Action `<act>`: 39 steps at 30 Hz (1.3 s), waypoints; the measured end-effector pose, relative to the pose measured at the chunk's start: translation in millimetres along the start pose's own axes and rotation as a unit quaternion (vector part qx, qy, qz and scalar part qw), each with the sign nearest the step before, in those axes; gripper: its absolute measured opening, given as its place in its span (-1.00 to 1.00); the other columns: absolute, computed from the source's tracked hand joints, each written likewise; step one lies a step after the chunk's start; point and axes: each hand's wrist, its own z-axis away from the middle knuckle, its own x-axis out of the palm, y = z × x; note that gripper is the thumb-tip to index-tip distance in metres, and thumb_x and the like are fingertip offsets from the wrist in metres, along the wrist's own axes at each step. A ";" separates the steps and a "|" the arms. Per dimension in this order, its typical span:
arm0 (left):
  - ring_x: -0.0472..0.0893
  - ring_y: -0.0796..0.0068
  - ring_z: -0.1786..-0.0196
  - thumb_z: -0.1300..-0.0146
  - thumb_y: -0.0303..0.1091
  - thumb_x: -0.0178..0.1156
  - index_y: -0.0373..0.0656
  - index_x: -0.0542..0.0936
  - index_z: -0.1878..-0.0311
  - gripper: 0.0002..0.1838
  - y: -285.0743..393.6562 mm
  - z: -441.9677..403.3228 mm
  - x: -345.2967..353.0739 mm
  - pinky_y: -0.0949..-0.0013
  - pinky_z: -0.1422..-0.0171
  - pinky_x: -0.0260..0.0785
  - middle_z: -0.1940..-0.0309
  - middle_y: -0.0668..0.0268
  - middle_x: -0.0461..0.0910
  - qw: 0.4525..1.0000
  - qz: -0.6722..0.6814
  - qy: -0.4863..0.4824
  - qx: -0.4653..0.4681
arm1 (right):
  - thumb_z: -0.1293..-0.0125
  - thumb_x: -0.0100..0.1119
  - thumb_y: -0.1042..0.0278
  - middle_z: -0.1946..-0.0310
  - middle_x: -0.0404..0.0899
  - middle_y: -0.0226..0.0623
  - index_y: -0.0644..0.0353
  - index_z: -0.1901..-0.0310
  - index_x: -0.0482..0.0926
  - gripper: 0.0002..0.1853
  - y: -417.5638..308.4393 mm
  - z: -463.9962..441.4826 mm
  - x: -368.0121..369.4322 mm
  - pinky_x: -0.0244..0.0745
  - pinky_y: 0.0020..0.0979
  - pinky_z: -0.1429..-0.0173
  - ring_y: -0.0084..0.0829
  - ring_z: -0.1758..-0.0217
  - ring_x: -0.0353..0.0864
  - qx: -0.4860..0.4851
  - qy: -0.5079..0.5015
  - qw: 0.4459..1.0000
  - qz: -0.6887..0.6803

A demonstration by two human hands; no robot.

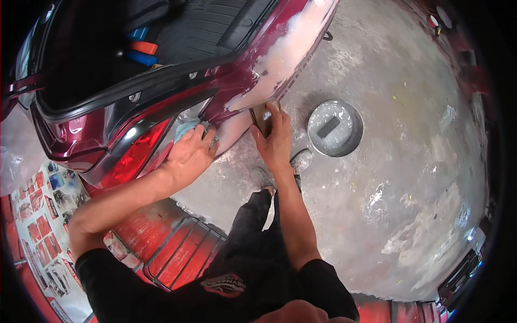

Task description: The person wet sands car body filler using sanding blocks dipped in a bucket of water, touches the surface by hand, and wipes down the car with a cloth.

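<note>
Right hand [276,139] clamped on a dark block [263,119] at the car's pale panel [279,56], left hand [189,153] closed over a blue cloth [186,128] near the red tail light [137,155], round basin [357,141] on the floor [409,188] to the right, grey bar [328,127] inside.

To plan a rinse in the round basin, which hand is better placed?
Right, probably: the right hand is nearer the basin; the left hand, farther away, has a cloth against the car.

The letters "REYNALD", followed by blurred characters, can be made out on the emblem [224,285] of the black shirt [258,293]. Lettering is also printed on the picture-covered sheet [48,231], but is too small to be read.
</note>
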 end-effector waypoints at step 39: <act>0.51 0.18 -0.21 -0.29 -0.25 0.28 -0.02 0.88 0.21 -0.79 -59.3 29.8 -125.5 -0.12 -0.70 0.03 0.12 0.25 0.63 0.978 -0.045 -0.146 0.139 | -0.44 0.36 0.10 -0.06 0.51 0.35 0.14 -0.57 0.42 -0.27 -9.7 -25.0 32.2 0.60 0.17 -0.10 0.29 -0.06 0.63 0.000 0.043 0.968 0.246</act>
